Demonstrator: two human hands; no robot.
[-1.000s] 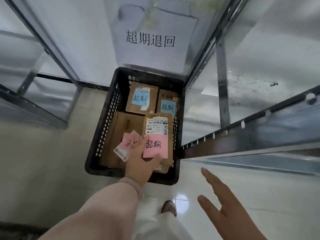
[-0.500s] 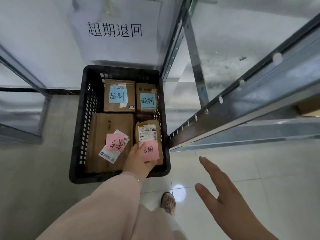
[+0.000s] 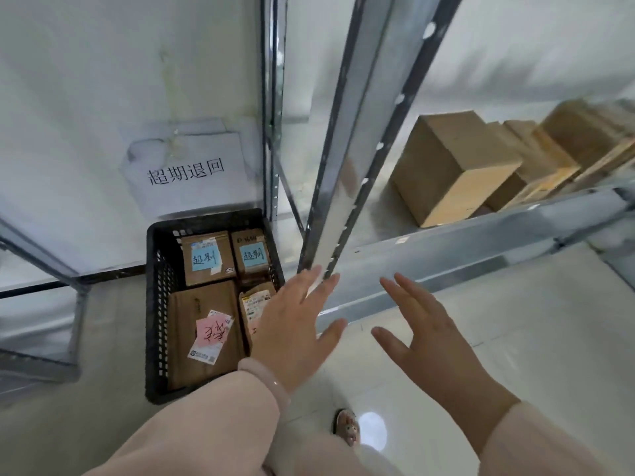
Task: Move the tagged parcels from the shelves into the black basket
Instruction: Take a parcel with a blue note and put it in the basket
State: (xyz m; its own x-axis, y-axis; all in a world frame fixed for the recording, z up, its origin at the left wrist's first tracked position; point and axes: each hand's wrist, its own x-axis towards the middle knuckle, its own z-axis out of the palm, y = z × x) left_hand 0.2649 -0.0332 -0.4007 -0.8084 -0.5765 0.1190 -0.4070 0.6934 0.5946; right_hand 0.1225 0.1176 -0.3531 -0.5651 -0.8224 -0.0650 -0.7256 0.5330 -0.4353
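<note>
My left grip point(image 3: 292, 324) and right grip point(image 3: 433, 341) are both spread wide and empty beside the black basket point(image 3: 151, 304), while the brown parcels point(image 3: 450, 166) sit on the shelf point(image 3: 481, 242) up and rightward (nearer my right grip).

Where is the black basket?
The black basket sits on the floor, lower left in the head view, below the paper sign, left of the shelf post.

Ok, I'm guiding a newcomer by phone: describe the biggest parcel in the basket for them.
Below the wall sign sits the black basket on the floor. The wide flat parcel fills its near-left part. It is the widest, its tilted pink note overlapping a white label; the two parcels farther back carry blue notes.
</note>
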